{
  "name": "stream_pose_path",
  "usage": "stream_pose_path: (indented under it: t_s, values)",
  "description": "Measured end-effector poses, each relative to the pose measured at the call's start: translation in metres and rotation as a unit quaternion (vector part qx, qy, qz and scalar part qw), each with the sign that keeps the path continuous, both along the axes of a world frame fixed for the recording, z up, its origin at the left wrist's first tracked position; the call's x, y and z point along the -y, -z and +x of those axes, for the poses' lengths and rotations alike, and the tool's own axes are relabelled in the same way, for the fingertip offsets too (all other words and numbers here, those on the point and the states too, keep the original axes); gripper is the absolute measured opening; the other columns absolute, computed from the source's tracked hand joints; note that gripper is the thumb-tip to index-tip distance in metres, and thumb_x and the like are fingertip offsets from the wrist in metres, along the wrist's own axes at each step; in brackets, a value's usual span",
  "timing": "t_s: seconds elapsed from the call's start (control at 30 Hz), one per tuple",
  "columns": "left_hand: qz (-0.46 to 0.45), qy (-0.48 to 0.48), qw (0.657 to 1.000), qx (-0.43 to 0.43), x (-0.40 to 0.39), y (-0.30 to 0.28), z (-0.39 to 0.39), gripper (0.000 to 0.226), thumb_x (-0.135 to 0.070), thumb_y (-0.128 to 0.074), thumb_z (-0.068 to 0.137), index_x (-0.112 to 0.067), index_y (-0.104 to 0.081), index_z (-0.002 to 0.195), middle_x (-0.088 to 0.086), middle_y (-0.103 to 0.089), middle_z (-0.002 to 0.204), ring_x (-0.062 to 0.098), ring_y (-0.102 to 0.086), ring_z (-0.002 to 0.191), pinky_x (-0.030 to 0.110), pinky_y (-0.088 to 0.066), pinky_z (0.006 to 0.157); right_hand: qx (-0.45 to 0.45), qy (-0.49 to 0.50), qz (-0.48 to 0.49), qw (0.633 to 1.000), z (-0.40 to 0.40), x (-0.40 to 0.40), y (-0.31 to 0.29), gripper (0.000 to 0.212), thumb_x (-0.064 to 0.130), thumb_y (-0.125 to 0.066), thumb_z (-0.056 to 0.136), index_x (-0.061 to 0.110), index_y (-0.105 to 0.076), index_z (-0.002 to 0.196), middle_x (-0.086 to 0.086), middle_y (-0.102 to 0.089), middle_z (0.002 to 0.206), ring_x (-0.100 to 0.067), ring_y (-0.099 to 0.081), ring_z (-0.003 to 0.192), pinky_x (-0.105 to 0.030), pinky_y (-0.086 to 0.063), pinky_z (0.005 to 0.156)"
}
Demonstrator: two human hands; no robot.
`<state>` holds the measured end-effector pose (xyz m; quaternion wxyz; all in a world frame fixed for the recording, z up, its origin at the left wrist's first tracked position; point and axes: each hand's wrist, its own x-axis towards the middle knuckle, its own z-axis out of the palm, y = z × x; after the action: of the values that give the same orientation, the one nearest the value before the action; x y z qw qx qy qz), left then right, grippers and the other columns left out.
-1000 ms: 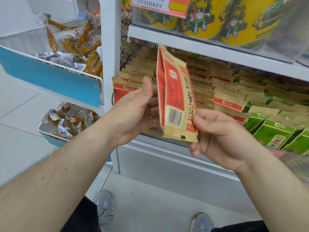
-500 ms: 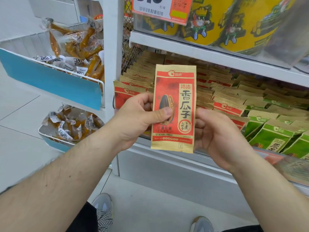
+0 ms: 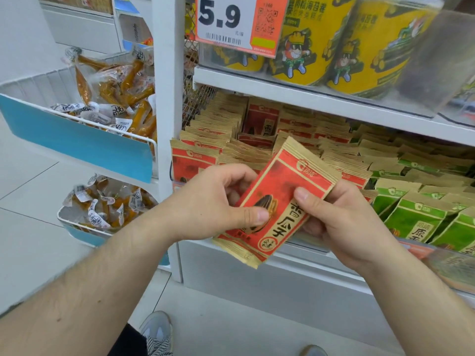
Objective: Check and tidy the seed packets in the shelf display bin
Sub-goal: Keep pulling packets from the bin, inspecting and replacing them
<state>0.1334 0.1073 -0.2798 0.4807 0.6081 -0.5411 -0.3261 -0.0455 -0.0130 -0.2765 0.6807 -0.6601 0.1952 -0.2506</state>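
A red and tan seed packet [image 3: 280, 191] is held in front of the shelf bin, tilted with its top toward the right, printed face toward me. My left hand [image 3: 218, 201] pinches its lower left part, thumb on the front. My right hand [image 3: 336, 219] grips its right edge, thumb on the front and fingers behind. Rows of matching red packets [image 3: 203, 140] stand in the display bin [image 3: 308, 255] behind, with one packet [image 3: 262, 119] upright at the back. Green packets [image 3: 416, 214] fill the bin's right side.
Yellow canisters [image 3: 303, 42] stand on the shelf above, behind a price tag [image 3: 236, 21]. Left of the white post [image 3: 167, 98], two wire baskets with blue fronts [image 3: 77, 142] hold wrapped snacks. My shoes [image 3: 156, 327] show on the tiled floor below.
The packet was turned from edge-on to face-on, then tilted clockwise and lowered a little. My right thumb has come onto its front.
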Motion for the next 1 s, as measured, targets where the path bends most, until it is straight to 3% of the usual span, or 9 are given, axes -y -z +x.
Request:
stream_pose_path:
  t_s: [0.1,0.2,0.3,0.4,0.5,0.6,0.7,0.83,1.0]
  values:
    - [-0.073,-0.086,0.990,0.085,0.005,-0.007,0.006,0.041,-0.066,-0.059,0.077,-0.028,-0.070,0.087,-0.004,-0.070,0.085,0.013,-0.066,0.079,0.026,-0.056,0.069,-0.014,0.001,-0.042,0.999,-0.005,0.003,0.001,0.011,0.032,-0.075,0.079,0.024,-0.071,0.074,0.007,-0.061,0.058,-0.007,-0.042,0.045,-0.030,-0.037,0.055]
    - [-0.122,-0.178,0.958,0.189,0.018,-0.023,0.012,0.035,-0.053,-0.051,0.090,-0.023,-0.067,0.084,-0.004,-0.064,0.082,0.008,-0.058,0.080,0.024,-0.045,0.068,-0.021,0.017,-0.044,0.999,-0.008,0.004,0.000,0.012,0.023,-0.065,0.076,0.028,-0.073,0.069,0.004,-0.065,0.062,-0.007,-0.042,0.044,-0.022,-0.036,0.046]
    - [-0.041,-0.185,0.912,0.363,0.042,-0.039,0.021,0.020,-0.045,-0.049,0.093,-0.031,-0.062,0.089,-0.011,-0.060,0.097,0.010,-0.054,0.097,0.033,-0.045,0.085,-0.024,0.021,-0.046,0.998,-0.011,0.007,0.000,0.009,0.024,-0.067,0.073,0.027,-0.074,0.071,0.000,-0.067,0.065,-0.009,-0.041,0.043,-0.019,-0.036,0.043]
    - [0.034,-0.133,0.887,0.440,0.070,-0.046,0.035,0.039,-0.046,-0.038,0.099,-0.019,-0.066,0.100,0.000,-0.062,0.109,0.021,-0.055,0.106,0.043,-0.046,0.093,-0.029,0.011,-0.072,0.997,-0.014,0.011,0.003,0.009,0.023,-0.076,0.079,0.031,-0.075,0.076,0.000,-0.070,0.071,-0.012,-0.044,0.049,-0.020,-0.037,0.044]
    - [0.141,-0.089,0.850,0.500,0.098,-0.051,0.041,0.056,-0.047,-0.023,0.102,-0.012,-0.065,0.109,0.009,-0.062,0.118,0.030,-0.053,0.113,0.046,-0.040,0.100,-0.030,0.005,-0.080,0.996,-0.018,0.012,0.005,0.013,0.027,-0.066,0.077,0.034,-0.076,0.082,0.000,-0.073,0.078,-0.023,-0.045,0.057,-0.022,-0.038,0.045]
    - [0.232,-0.075,0.820,0.518,0.122,-0.050,0.045,0.056,-0.047,-0.021,0.102,-0.014,-0.058,0.130,0.010,-0.049,0.144,0.031,-0.040,0.133,0.047,-0.026,0.112,-0.035,0.006,-0.087,0.996,-0.021,0.014,0.006,0.015,0.028,-0.066,0.077,0.036,-0.076,0.086,-0.002,-0.074,0.085,-0.028,-0.046,0.063,-0.024,-0.039,0.046]
    - [0.285,-0.069,0.803,0.519,0.138,-0.047,0.047,0.063,-0.054,-0.020,0.099,-0.017,-0.050,0.140,0.011,-0.038,0.153,0.029,-0.030,0.141,0.047,-0.017,0.117,-0.029,0.014,-0.094,0.995,-0.023,0.015,0.005,0.014,0.027,-0.066,0.077,0.036,-0.076,0.081,0.000,-0.073,0.079,-0.025,-0.047,0.057,-0.023,-0.039,0.045]
    - [0.328,-0.091,0.820,0.460,0.146,-0.047,0.043,0.072,-0.067,-0.019,0.094,-0.024,-0.038,0.149,0.009,-0.025,0.160,0.029,-0.016,0.148,0.049,-0.002,0.119,-0.026,0.011,-0.095,0.995,-0.024,0.016,0.005,0.014,0.026,-0.066,0.078,0.034,-0.076,0.081,-0.001,-0.073,0.079,-0.023,-0.047,0.056,-0.021,-0.039,0.044]
    - [0.305,-0.092,0.799,0.510,0.138,-0.045,0.039,0.071,-0.061,-0.011,0.099,-0.019,-0.052,0.139,0.010,-0.042,0.150,0.028,-0.027,0.144,0.055,0.006,0.117,-0.012,0.010,-0.093,0.996,-0.026,0.017,0.002,0.014,0.024,-0.065,0.077,0.033,-0.076,0.075,0.001,-0.073,0.075,-0.018,-0.048,0.048,-0.020,-0.039,0.043]
